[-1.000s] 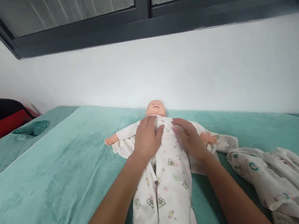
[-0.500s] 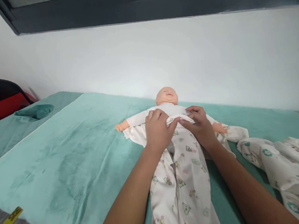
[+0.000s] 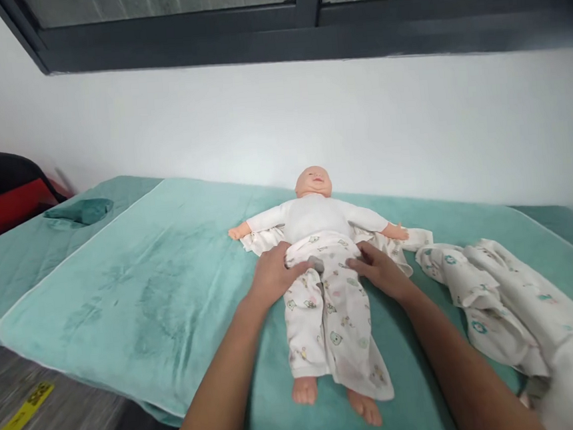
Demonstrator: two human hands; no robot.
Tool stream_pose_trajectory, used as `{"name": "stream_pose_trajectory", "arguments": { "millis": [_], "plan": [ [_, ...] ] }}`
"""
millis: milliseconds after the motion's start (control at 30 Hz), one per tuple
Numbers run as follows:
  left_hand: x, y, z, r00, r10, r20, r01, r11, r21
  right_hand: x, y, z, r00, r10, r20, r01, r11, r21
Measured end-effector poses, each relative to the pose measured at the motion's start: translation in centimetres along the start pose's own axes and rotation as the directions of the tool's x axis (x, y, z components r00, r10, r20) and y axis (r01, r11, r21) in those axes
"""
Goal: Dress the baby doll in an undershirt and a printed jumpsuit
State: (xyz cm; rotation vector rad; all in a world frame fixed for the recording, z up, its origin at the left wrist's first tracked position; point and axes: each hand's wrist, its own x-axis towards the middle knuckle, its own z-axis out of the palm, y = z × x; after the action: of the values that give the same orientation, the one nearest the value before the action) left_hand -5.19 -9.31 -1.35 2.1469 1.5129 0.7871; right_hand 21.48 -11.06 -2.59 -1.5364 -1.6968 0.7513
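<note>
A baby doll (image 3: pixel 315 218) lies on its back with its arms spread, in a white long-sleeved top. Printed baby pants (image 3: pixel 341 297) cover its waist and legs, and both bare feet stick out at the hems. At the hip on the left side, my left hand (image 3: pixel 277 274) grips the pants, thumb on the front. My right hand (image 3: pixel 380 270) holds the opposite hip of the pants, its fingertips partly hidden. A small grey patch (image 3: pixel 315 263) shows by my left thumb. Beneath the doll's arms is a spread printed garment (image 3: pixel 263 240).
Crumpled printed white clothes (image 3: pixel 495 304) lie at the right on the green padded bed (image 3: pixel 122 283). Behind the bed runs a white wall (image 3: pixel 183 123) under a dark window frame (image 3: pixel 201 47). A black and red object (image 3: pixel 6 196) stands at the far left.
Both hands have left the waistband at the belly and moved down to the sides of the hips. The waistband now lies flat, and the doll's feet have come into view.
</note>
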Motion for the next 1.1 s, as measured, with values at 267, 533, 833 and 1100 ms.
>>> {"name": "stream_pose_trajectory", "arguments": {
  "millis": [267,533,833,1100],
  "plan": [
    [-2.8,1.9,-1.0,0.977,0.197,0.080,-0.213,0.912,0.351,-4.3,-2.3,2.0,0.976,0.064,-0.210,-0.050,0.996,0.075],
    [-6.1,1.8,-4.2,0.964,0.045,0.264,-0.009,0.991,-0.136,-7.5,-4.8,0.0,0.979,0.064,0.195,-0.071,0.997,0.028],
    [-10.4,2.3,-3.4,0.991,-0.131,0.012,0.127,0.934,-0.333,-11.1,-5.4,1.0,0.986,0.148,0.076,-0.162,0.959,0.232],
    [-15.6,2.8,-4.2,0.959,0.127,0.252,-0.075,0.976,-0.206,-17.3,-6.2,1.5,0.962,-0.063,0.264,0.036,0.994,0.105]
  ]
}}
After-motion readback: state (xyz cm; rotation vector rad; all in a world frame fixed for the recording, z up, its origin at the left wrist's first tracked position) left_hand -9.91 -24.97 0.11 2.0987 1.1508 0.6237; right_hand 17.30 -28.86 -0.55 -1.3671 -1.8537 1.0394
